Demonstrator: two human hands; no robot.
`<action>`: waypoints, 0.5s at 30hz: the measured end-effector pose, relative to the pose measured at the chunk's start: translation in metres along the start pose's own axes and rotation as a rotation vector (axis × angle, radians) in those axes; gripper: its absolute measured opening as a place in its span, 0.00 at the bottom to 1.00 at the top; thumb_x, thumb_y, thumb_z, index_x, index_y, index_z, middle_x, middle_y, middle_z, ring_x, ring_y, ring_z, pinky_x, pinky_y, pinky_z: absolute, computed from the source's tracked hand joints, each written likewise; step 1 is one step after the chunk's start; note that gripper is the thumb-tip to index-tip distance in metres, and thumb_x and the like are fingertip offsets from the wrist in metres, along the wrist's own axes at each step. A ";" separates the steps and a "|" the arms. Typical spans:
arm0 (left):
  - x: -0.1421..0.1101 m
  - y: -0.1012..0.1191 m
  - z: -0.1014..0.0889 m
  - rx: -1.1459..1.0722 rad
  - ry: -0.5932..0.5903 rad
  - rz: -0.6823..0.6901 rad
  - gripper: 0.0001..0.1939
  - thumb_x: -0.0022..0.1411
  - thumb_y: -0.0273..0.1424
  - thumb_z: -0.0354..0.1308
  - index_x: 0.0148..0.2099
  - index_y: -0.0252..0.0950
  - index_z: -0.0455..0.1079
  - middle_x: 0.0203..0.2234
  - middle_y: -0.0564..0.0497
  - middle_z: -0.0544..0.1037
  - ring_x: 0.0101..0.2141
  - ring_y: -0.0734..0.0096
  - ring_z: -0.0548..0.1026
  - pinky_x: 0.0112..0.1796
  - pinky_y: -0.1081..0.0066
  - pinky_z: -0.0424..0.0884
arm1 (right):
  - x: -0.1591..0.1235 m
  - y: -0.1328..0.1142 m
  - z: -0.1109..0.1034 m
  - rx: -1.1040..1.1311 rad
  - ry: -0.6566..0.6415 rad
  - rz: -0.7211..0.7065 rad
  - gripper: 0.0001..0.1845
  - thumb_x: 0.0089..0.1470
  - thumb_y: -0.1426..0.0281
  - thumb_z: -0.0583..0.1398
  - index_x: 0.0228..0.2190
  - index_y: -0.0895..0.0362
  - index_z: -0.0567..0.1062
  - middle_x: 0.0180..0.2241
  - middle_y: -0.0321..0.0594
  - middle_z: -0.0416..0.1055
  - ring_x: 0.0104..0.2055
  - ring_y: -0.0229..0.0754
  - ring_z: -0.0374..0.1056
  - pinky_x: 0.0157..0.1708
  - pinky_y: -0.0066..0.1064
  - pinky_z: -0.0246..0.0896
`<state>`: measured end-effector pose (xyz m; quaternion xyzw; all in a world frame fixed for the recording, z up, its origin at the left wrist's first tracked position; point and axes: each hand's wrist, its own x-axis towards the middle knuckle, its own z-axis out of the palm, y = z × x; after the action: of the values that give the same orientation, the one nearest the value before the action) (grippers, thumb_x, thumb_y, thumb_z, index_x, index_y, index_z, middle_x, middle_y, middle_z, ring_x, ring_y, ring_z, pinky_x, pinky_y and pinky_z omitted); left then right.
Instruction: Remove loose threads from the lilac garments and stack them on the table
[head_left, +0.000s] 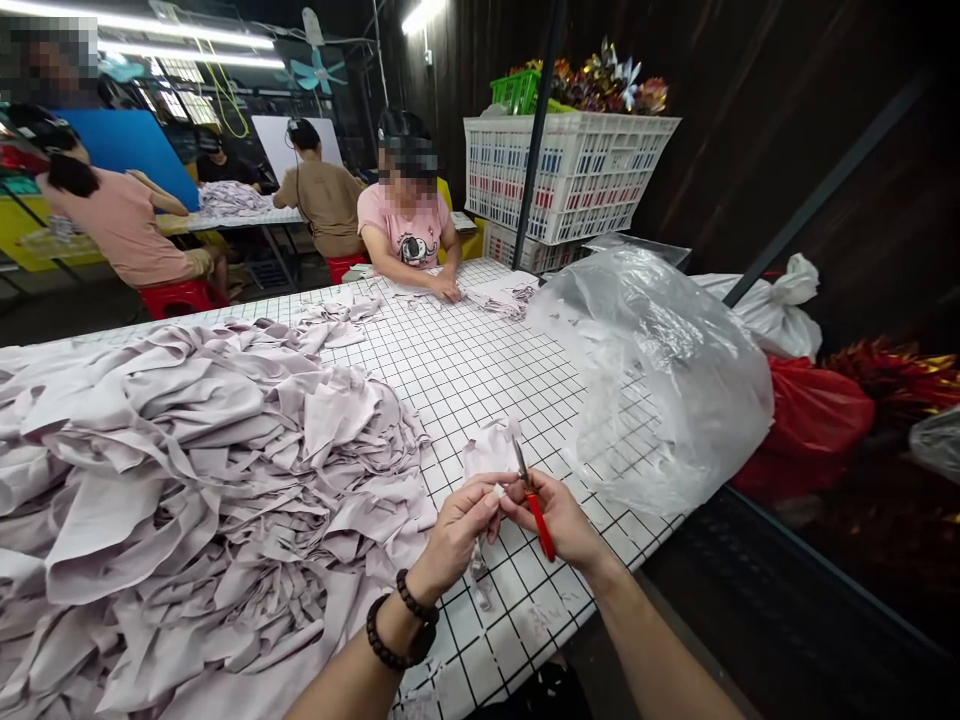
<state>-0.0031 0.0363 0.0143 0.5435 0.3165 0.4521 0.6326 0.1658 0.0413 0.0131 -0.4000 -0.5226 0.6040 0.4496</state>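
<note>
My left hand (466,525), with dark beaded bracelets at the wrist, pinches the edge of a pale pink fabric piece (491,447) over the grid-patterned table. Close beside it, my right hand (559,515) is closed around red-handled scissors (538,520). The metal blades point up and away from me, and the right fingertips meet the left ones at the cloth. Part of the fabric hangs below the hands towards the tabletop. To the left lies a large heap of pale pink fabric pieces (225,480).
A clear plastic bag (660,370) spreads over the table's right side. Across the table (442,370) a co-worker (411,220) handles similar cloth. White crates (570,180) stand behind, and a red bag (810,420) lies past the right edge. Other people sit farther back left.
</note>
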 end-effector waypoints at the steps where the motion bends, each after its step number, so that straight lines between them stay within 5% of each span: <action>1: 0.001 -0.002 -0.001 -0.019 -0.011 -0.006 0.16 0.65 0.39 0.49 0.36 0.32 0.72 0.38 0.46 0.70 0.23 0.78 0.64 0.27 0.72 0.62 | -0.005 -0.003 -0.004 -0.047 0.025 0.011 0.16 0.46 0.63 0.66 0.28 0.55 0.64 0.27 0.30 0.61 0.28 0.33 0.60 0.32 0.28 0.60; 4: 0.002 -0.004 -0.002 0.044 -0.021 -0.015 0.16 0.66 0.38 0.48 0.38 0.33 0.71 0.26 0.52 0.67 0.25 0.75 0.65 0.29 0.73 0.62 | -0.023 -0.016 -0.017 -0.346 0.098 0.055 0.16 0.46 0.62 0.65 0.28 0.56 0.64 0.24 0.29 0.58 0.25 0.33 0.56 0.26 0.26 0.55; 8: 0.000 -0.003 -0.003 0.194 0.006 0.032 0.15 0.67 0.38 0.47 0.37 0.34 0.70 0.27 0.52 0.66 0.28 0.75 0.65 0.32 0.72 0.62 | -0.042 -0.028 -0.021 -0.782 0.071 0.098 0.17 0.44 0.59 0.65 0.26 0.55 0.65 0.24 0.30 0.61 0.26 0.35 0.56 0.25 0.27 0.52; 15: -0.002 -0.005 -0.002 0.280 -0.016 0.085 0.15 0.67 0.38 0.47 0.36 0.34 0.69 0.30 0.52 0.66 0.26 0.76 0.64 0.29 0.74 0.62 | -0.041 -0.028 -0.006 -1.039 0.113 0.057 0.19 0.44 0.54 0.63 0.26 0.54 0.64 0.26 0.33 0.65 0.28 0.38 0.60 0.27 0.29 0.54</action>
<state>-0.0044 0.0357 0.0091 0.6429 0.3479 0.4256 0.5334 0.1863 0.0045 0.0410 -0.6164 -0.7170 0.2547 0.2028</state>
